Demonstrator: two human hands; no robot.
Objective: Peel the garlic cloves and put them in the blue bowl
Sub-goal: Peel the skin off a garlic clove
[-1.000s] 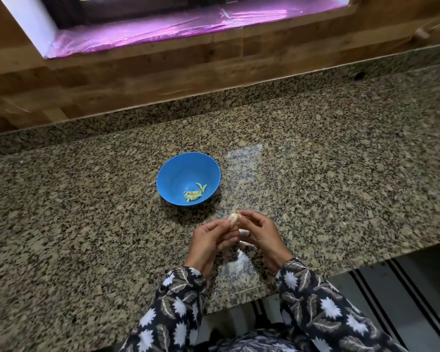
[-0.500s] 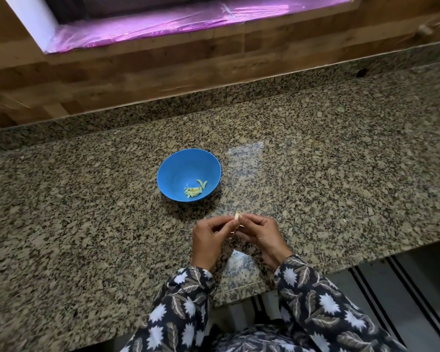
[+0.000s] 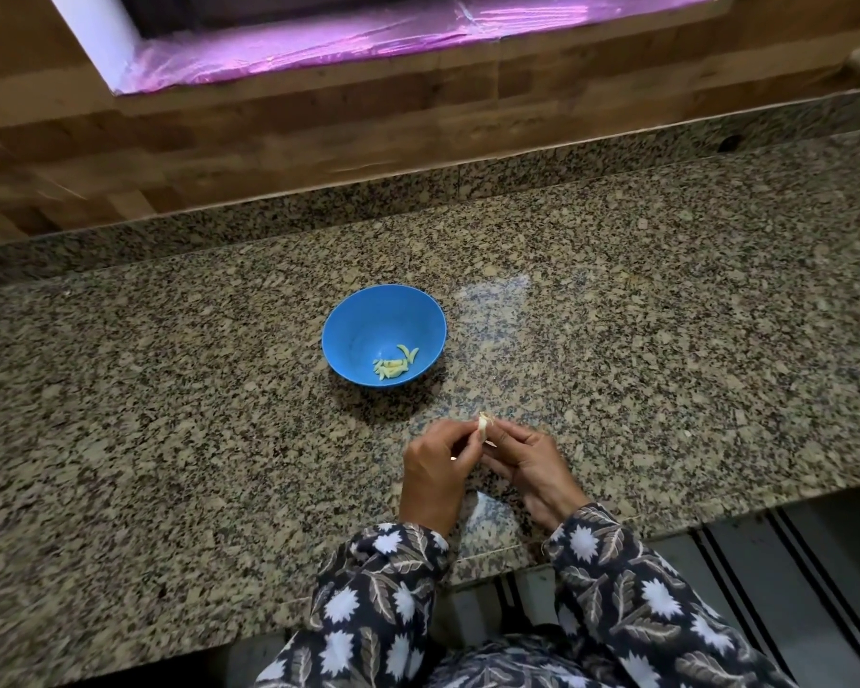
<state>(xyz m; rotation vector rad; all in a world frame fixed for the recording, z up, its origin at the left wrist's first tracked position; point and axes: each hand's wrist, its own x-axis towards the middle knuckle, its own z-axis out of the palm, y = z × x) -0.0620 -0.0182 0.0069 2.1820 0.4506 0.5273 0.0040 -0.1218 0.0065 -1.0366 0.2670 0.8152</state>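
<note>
A blue bowl [image 3: 363, 315] stands on the granite counter [image 3: 170, 414], and several peeled pale-yellow garlic cloves [image 3: 394, 365] lie at its bottom. Just in front of the bowl, my left hand [image 3: 440, 469] and my right hand [image 3: 527, 464] meet over the counter. Both pinch one small whitish garlic clove [image 3: 482, 423] between their fingertips. The clove's lower part is hidden by my fingers. A thin pale sliver sticks out under the clove by my right fingers.
A wooden wall [image 3: 269, 131] and a window ledge covered in purple film [image 3: 368, 42] run behind the counter. The counter's front edge [image 3: 716, 513] lies close under my wrists, with a striped floor [image 3: 765, 588] below at the right.
Both hands stay together at the clove and have shifted slightly away from the bowl, toward the counter's front edge. The clove has turned between the fingertips and shows less.
</note>
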